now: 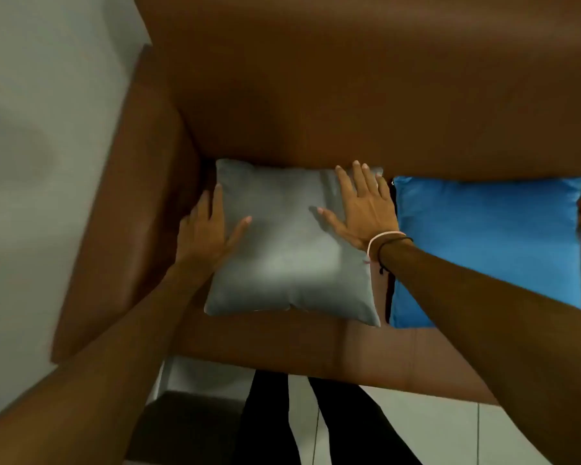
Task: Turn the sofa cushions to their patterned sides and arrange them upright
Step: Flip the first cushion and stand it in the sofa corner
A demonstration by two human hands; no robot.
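Note:
A plain grey cushion [282,250] lies on the seat of a brown leather sofa [316,95], its far edge against the backrest. No pattern shows on its upper face. My left hand [205,229] rests flat along the cushion's left edge, fingers apart, thumb on the fabric. My right hand [363,206] lies flat on the cushion's upper right part, fingers spread; that wrist wears a pink band and a dark cord. A plain blue cushion [487,243] lies beside the grey one on the right, partly hidden by my right forearm.
The sofa's left armrest [128,203] rises close beside the grey cushion. A grey wall [41,129] is on the left. Pale floor tiles [450,431], my dark-trousered legs [316,424] and a dark low object [188,424] are below the seat's front edge.

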